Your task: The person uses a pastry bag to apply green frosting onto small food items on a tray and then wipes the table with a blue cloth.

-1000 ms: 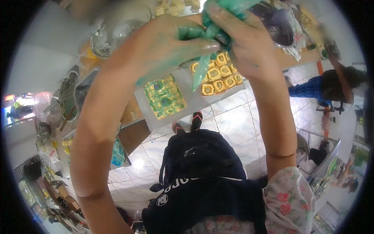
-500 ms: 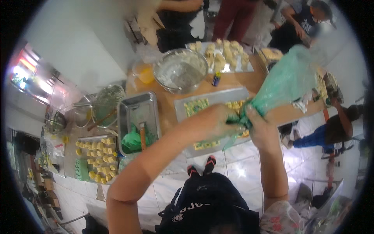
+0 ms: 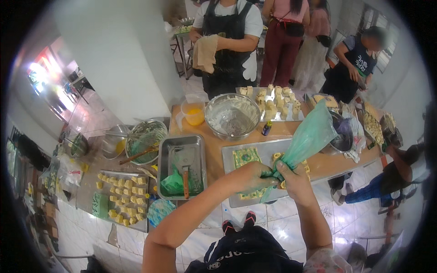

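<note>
Both my hands grip a green-tinted plastic piping bag (image 3: 313, 133) by its gathered neck, with the wide end spreading up to the right. My left hand (image 3: 255, 178) is pinched closed on the neck, its fingers smeared green. My right hand (image 3: 293, 181) wraps round it from the other side, thumb on top. A thin green tip hangs down between them. Below lies a metal baking sheet (image 3: 231, 159) carrying flat yellow-and-green pastry pieces (image 3: 246, 155); my hands hide part of it.
A deep metal pan (image 3: 200, 157) holds a spatula (image 3: 185, 181) and crumpled green plastic. Behind stand a flour-dusted bowl (image 3: 233, 119), a small bottle (image 3: 266, 128) and a tray of dough cubes (image 3: 284, 113). More cubes (image 3: 124, 193) lie left. A person (image 3: 227, 43) faces me across the table.
My view has tilted up, showing more of the people beyond the table. Both hands keep hold of the piping bag's neck, and the bag stands more upright.
</note>
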### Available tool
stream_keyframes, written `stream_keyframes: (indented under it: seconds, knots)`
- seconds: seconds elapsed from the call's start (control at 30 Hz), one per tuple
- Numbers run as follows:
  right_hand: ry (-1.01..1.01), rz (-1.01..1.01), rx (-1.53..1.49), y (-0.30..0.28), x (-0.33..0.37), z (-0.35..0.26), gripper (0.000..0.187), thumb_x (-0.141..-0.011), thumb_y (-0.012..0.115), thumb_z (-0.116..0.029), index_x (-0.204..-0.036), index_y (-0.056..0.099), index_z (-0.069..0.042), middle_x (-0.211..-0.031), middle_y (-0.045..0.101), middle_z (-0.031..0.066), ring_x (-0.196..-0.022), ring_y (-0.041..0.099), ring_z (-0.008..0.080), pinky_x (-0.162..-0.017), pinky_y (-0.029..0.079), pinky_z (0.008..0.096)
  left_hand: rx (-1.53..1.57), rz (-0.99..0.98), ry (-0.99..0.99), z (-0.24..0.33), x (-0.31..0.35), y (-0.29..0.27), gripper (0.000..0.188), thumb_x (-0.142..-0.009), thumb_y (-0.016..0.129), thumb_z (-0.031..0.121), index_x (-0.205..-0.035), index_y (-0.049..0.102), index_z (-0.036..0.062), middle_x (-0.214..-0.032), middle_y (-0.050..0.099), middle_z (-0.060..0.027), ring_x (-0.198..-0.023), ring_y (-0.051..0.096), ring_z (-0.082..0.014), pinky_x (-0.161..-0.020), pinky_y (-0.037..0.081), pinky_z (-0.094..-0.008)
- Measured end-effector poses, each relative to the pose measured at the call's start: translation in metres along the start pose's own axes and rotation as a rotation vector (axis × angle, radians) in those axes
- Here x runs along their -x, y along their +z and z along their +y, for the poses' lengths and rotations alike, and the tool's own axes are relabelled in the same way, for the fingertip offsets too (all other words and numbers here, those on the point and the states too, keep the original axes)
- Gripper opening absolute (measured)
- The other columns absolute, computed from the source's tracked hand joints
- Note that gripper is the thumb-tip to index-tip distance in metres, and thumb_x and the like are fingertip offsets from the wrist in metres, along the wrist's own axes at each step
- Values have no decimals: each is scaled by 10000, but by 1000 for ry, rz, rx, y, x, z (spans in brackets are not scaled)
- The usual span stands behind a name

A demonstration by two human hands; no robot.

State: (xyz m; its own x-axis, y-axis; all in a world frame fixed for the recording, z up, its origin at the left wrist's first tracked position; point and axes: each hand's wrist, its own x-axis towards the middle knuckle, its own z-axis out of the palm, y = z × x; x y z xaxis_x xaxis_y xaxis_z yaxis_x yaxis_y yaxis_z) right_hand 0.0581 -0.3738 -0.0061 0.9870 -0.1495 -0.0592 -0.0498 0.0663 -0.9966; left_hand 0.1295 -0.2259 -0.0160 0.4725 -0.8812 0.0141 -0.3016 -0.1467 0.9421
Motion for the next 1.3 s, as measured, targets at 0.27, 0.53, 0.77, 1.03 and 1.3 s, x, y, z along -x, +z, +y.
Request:
stream_keyframes:
  seconds: [0.27, 0.53, 0.77, 1.03, 1.3]
  knots:
    - [14, -41, 42, 3, 0, -2, 254, -811, 556, -205, -976, 497, -20, -711, 506, 9, -514, 450, 62, -392, 322, 177, -42, 39, -31, 3, 8, 3, 233, -781, 564, 242, -886, 624, 42, -728, 605, -141, -607, 553, -181, -614, 434, -296]
    - [25, -20, 23, -1, 21, 10, 266, -815, 539, -155, -1026, 476, -4, -819, 509, 15, -692, 478, 85, -584, 392, 204, 73, 2, -93, 2, 15, 25, 216, -783, 568, 211, -903, 620, 39, -712, 608, -115, -598, 534, -145, -615, 439, -286]
    - [13, 116, -113, -8, 44, 22, 181, -810, 536, -165, -849, 540, 12, -745, 509, 8, -690, 443, 82, -613, 371, 231, 130, -4, -104, 5, 19, 52, 228, -794, 579, 253, -794, 601, 25, -608, 547, -36, -554, 466, -99, -517, 403, -273]
    - [87, 50, -79, -3, 59, 12, 185, -802, 546, -156, -848, 533, 23, -717, 505, 10, -648, 450, 76, -560, 376, 224, 610, 87, -202, 0, 36, 82, 190, -801, 586, 189, -742, 583, 9, -546, 448, 16, -495, 378, -56, -434, 302, -221]
    - [165, 17, 84, -3, 64, 2, 197, -790, 550, -158, -909, 533, -3, -808, 519, 6, -745, 463, 84, -662, 375, 224, 583, 149, -191, -4, 41, 93, 209, -799, 588, 209, -739, 585, 9, -554, 455, 8, -500, 383, -60, -432, 300, -232]
